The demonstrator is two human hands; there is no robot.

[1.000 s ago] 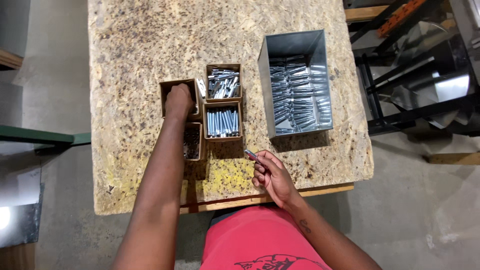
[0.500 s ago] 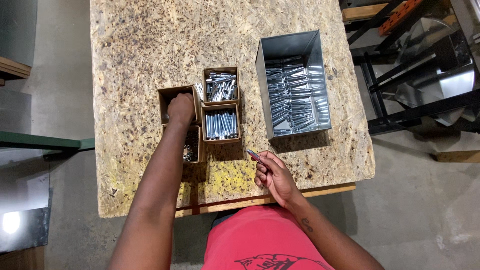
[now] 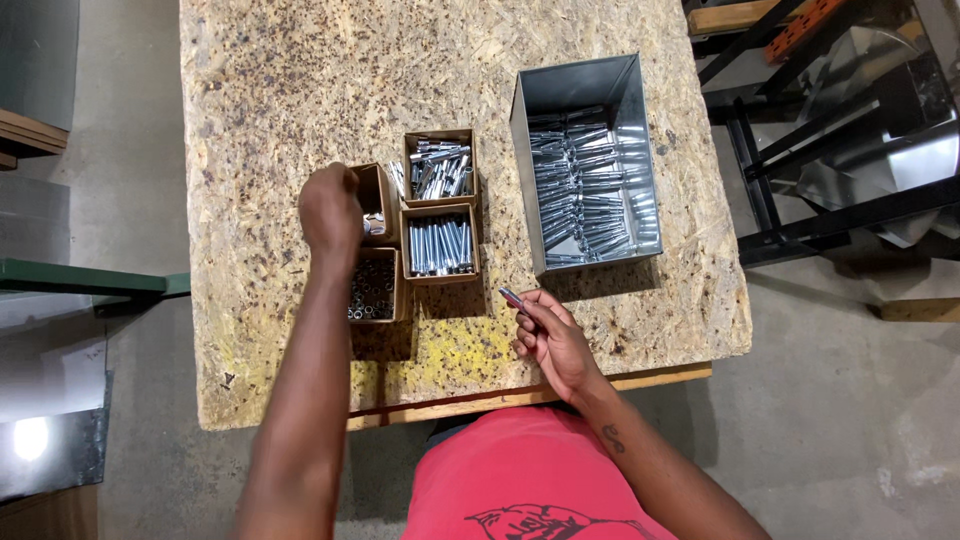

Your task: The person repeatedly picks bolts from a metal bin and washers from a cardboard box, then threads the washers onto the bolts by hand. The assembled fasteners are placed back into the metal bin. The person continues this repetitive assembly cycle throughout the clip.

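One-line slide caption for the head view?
Left hand over a small box; right hand holds a bolt.

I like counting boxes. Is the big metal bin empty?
No, the big metal bin holds a pile of shiny metal bolts lying across its bottom.

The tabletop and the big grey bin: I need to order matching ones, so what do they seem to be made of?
The tabletop looks like oriented strand board: pressed wood flakes show, unfinished, with yellow stains. The big grey bin seems to be folded sheet metal, probably galvanised steel: dull grey walls with soft reflections.
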